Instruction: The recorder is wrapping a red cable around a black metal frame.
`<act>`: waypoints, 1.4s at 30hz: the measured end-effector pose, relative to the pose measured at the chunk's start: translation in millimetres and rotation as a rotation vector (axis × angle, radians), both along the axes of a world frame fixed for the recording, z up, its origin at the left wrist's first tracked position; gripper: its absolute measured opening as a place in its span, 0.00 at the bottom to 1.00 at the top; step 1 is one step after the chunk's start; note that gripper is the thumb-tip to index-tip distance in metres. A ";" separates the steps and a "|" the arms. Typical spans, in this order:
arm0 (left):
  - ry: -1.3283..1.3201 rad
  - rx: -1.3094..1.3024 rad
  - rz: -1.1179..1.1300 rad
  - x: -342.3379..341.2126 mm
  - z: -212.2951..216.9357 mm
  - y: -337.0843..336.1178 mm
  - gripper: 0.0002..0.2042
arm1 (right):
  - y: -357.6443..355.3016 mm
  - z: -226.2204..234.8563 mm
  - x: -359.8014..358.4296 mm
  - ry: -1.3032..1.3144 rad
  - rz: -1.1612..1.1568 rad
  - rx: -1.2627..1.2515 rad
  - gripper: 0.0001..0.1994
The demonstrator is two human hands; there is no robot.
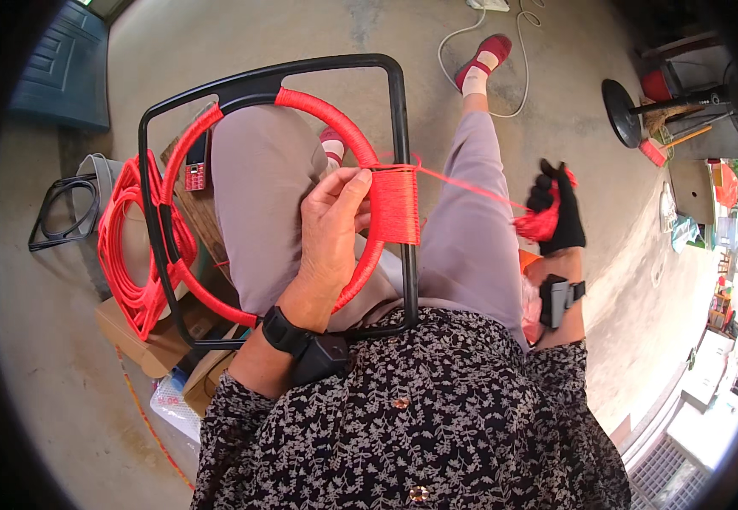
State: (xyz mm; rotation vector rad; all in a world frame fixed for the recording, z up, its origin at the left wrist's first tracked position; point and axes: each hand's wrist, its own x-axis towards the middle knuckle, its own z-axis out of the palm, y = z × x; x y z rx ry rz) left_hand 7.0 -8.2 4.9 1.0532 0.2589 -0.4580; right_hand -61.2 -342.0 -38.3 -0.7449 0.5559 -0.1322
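Note:
A black square frame (398,110) with rounded corners rests across my lap. The ring (326,115) inside it is wound in red cord over most of its length. On its right side, a wide band of red cord (396,206) joins the ring to the frame's bar. My bare left hand (332,217) is closed, its thumb and fingers pinching the cord at the band's upper left edge. From there a taut red strand (471,189) runs right to my right hand (562,212), in a black glove, closed around a bunch of red cord (539,224).
Left of my leg are red-wrapped rings (122,255), a red keypad phone (196,176), a cardboard box (135,336) and a bare black frame (67,212). A fan base (621,114) and a broom (653,153) are at the right. A white cable (445,51) crosses the floor ahead.

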 end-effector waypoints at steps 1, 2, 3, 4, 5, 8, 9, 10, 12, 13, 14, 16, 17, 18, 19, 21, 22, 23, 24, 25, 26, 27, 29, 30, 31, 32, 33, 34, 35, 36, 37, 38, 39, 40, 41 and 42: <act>0.005 -0.013 -0.011 0.3 2.2 -0.6 0.08 | -17.7 -1.4 -9.2 -0.072 -0.023 0.051 0.17; 0.006 -0.013 0.002 -1.7 3.0 1.2 0.08 | -13.4 5.8 -7.2 -0.071 -0.010 0.052 0.17; 0.026 -0.019 -0.015 -4.3 3.7 2.5 0.07 | -14.6 8.3 -7.7 -0.060 -0.015 0.015 0.17; 0.046 -0.024 -0.032 -6.4 4.6 3.3 0.07 | -19.7 7.3 -9.7 -0.049 -0.020 -0.020 0.17; 0.047 -0.029 -0.040 -5.5 4.4 0.5 0.07 | -19.8 13.5 -13.1 -0.037 -0.044 -0.063 0.17; -0.043 -0.006 0.017 -2.9 7.9 -4.7 0.09 | -9.2 27.4 -13.1 -0.010 -0.051 -0.143 0.17; -0.045 -0.004 0.018 -3.7 8.2 -4.8 0.09 | 2.7 28.1 -6.0 0.047 -0.006 -0.187 0.18; -0.076 0.022 0.035 -4.6 8.6 -5.4 0.09 | 16.2 29.5 1.2 0.071 0.053 -0.209 0.18; -0.108 0.056 0.055 -6.2 10.1 -3.1 0.08 | 44.6 33.4 18.5 0.097 0.188 -0.246 0.17; -0.110 0.090 0.023 -5.3 6.8 -3.1 0.08 | 54.0 30.1 23.6 0.099 0.245 -0.265 0.17; -0.110 0.122 0.012 -6.7 6.1 -0.9 0.08 | 65.8 25.6 30.4 -0.006 0.335 -0.352 0.17; -0.109 0.119 0.016 -6.9 5.6 -0.4 0.08 | 98.0 36.5 45.8 -0.019 0.443 -0.384 0.18; -0.112 0.113 0.021 -6.7 6.2 0.0 0.07 | 111.0 36.7 51.0 -0.054 0.484 -0.400 0.19; -0.113 0.114 0.021 -6.2 6.6 -0.7 0.07 | 121.8 34.6 54.3 -0.061 0.519 -0.346 0.19; -0.104 0.121 0.036 -5.8 7.0 -1.7 0.07 | 129.9 32.9 56.3 -0.067 0.553 -0.293 0.20; -0.094 0.126 0.052 -5.1 6.8 -3.3 0.07 | 141.8 22.5 55.8 -0.026 0.581 -0.127 0.19; -0.088 0.110 0.054 -4.6 6.5 -4.3 0.07 | 144.1 22.2 53.2 0.000 0.599 -0.102 0.17; -0.081 0.097 0.060 -4.9 6.0 -3.8 0.07 | 148.0 26.2 51.7 0.025 0.621 -0.074 0.16; -0.078 0.098 0.064 -5.1 5.8 -3.0 0.07 | 145.5 24.4 51.6 0.027 0.625 -0.073 0.16; -0.093 0.097 0.072 -5.1 6.2 -2.2 0.07 | 138.9 21.1 50.7 0.040 0.755 -0.219 0.14; -0.108 0.095 0.078 -5.1 7.0 -2.2 0.06 | 131.6 18.3 49.5 0.053 0.880 -0.369 0.12; -0.106 0.093 0.078 -4.9 7.6 -2.3 0.06 | 125.6 15.3 48.5 0.055 0.881 -0.369 0.12; -0.108 0.087 0.074 -4.3 8.0 -2.6 0.06 | 117.9 11.1 47.5 -0.019 0.788 -0.218 0.10; -0.107 0.086 0.074 -4.1 7.6 -3.2 0.06 | 118.5 10.8 46.4 -0.008 0.641 -0.147 0.10; -0.110 0.059 0.078 -4.2 7.1 -4.4 0.06 | 117.4 13.4 43.9 -0.007 0.641 -0.148 0.10; -0.112 0.035 0.085 -4.4 6.3 -4.6 0.06 | 125.6 33.2 45.9 0.019 0.462 -0.073 0.11; -0.112 0.036 0.086 -4.9 7.1 -4.3 0.06 | 133.8 49.9 48.7 0.044 0.282 0.000 0.12; -0.138 0.068 0.087 -6.1 8.8 -3.1 0.06 | 142.1 57.3 55.5 0.073 0.150 0.077 0.12; -0.164 0.097 0.079 -6.0 10.4 -3.8 0.06 | 140.3 56.5 56.7 0.072 0.145 0.076 0.12; -0.165 0.095 0.075 -6.3 10.2 -4.5 0.06 | 137.9 53.9 57.1 -0.018 0.121 0.134 0.12; -0.188 0.122 0.091 -6.7 9.4 -5.0 0.06 | 134.8 49.6 57.9 -0.108 0.098 0.191 0.12; -0.213 0.150 0.108 -6.4 9.1 -5.6 0.06 | 127.9 37.3 61.0 -0.337 0.252 0.352 0.12; -0.215 0.151 0.108 -6.6 9.3 -5.8 0.06 | 126.3 28.8 63.5 -0.339 0.252 0.353 0.12; -0.223 0.192 0.115 -6.8 9.5 -6.1 0.06 | 125.2 22.1 65.5 -0.266 0.256 0.330 0.12; -0.230 0.231 0.122 -7.0 9.4 -6.3 0.07 | 126.5 22.6 67.0 -0.192 0.260 0.305 0.11; -0.230 0.231 0.123 -7.2 7.7 -6.7 0.07 | 130.0 22.8 67.7 -0.095 0.300 0.159 0.11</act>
